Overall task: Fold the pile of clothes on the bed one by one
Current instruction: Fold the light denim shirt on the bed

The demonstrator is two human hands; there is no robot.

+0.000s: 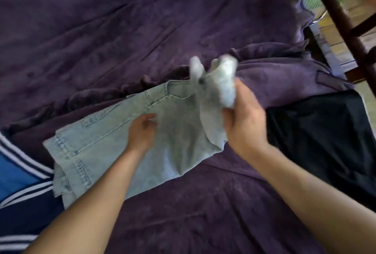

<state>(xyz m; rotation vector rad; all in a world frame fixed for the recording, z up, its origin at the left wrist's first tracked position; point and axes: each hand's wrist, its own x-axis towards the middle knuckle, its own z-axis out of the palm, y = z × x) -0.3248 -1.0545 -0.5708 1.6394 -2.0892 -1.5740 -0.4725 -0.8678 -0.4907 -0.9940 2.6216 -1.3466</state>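
Here, the left hand (141,131) lies spread flat on the pale denim garment (97,142) while the right hand (244,119) pinches its bunched end; the fold should land edge to edge.

right hand (245,119) gripping jeans (97,148), purple bedspread (122,30)

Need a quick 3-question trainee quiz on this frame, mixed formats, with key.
1. True or false: the left hand lies flat on the denim garment.
2. Which hand has a bunch of the denim lifted in its grip? A) left B) right
3. Fill in: the black garment lies to the ____ of the denim, on the purple bedcover.

Key: 1 true; 2 B; 3 right.
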